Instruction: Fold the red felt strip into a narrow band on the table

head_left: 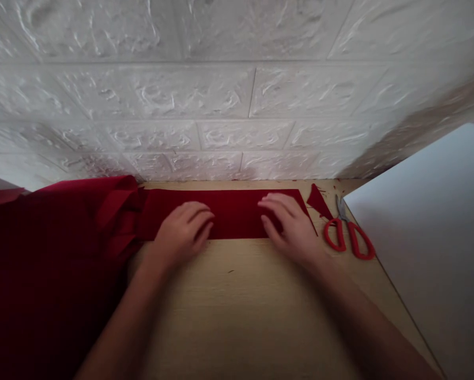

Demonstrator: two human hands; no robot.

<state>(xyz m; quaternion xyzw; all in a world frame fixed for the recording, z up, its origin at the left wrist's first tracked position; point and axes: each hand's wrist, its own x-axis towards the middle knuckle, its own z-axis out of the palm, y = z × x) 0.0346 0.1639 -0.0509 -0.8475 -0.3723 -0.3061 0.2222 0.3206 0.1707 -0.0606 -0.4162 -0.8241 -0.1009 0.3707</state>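
Note:
A strip of dark red fabric (237, 214) lies flat along the back of the wooden table, joined at its left to a large bunched heap of the same cloth (50, 274). Over the left half of the strip rests my left hand (185, 227), fingers bent and apart, holding nothing. My right hand (286, 221) is on the strip's right part, its thumb and fingers spread, also holding nothing. Right of it lie scissors with red handles (341, 227), blades slightly parted and pointing to the wall. A small red fabric scrap (319, 201) touches them.
A white brick-patterned wall (221, 95) rises directly behind the table (237, 316). At the right a large pale panel (430, 221) stands along the table's edge. Tiny red bits lie near the wall, and a thread lies on the wood.

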